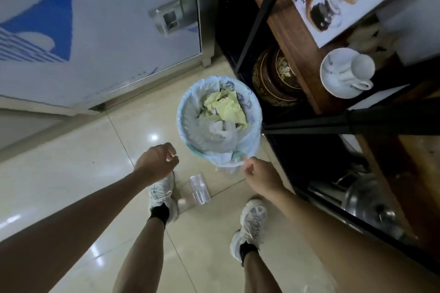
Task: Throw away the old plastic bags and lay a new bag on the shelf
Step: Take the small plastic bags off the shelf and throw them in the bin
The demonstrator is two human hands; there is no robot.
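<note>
Tiled floor (71, 185) carries a lined bin (252, 112) beside the shelf (292, 38), crumpled bags inside. Right hand (258, 173) pinches clear plastic (228, 166); left hand (156, 162) loosely curled, empty. New bag apparently unlaid.

One bin (190, 112), two shoes (162, 194).

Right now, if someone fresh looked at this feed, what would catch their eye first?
The lined waste bin in the middle of the floor stands out, with crumpled yellow-green paper and clear plastic bags inside. Both hands reach toward it: the left hand is loosely curled and empty, while the right hand pinches a clear bag at the bin's near rim. A clear plastic piece lies on the tiles between the shoes.
</note>
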